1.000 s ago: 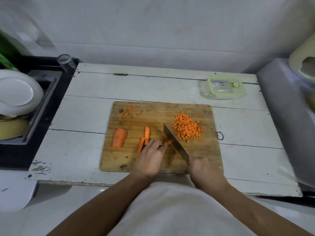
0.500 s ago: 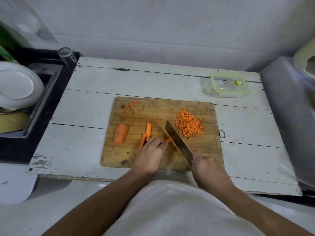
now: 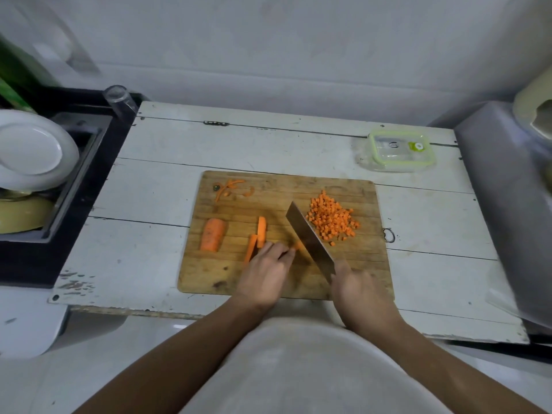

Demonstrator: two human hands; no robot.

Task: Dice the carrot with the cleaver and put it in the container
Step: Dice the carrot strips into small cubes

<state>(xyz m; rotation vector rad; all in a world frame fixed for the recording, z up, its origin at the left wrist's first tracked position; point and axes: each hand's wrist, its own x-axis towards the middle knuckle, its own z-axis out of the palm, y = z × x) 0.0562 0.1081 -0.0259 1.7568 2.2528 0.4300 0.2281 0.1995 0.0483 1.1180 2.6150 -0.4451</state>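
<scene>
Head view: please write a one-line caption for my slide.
Right hand holds cleaver over carrot strip steadied by left hand; diced carrot piled on cutting board.

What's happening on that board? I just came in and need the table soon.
A person is dicing carrot on the wooden cutting board. The right hand grips the cleaver, blade against a carrot strip that the left hand pins down. A pile of diced carrot lies right of the blade; a carrot chunk and two carrot sticks wait uncut. The lidded container sits behind the board, apparently without carrot.
</scene>
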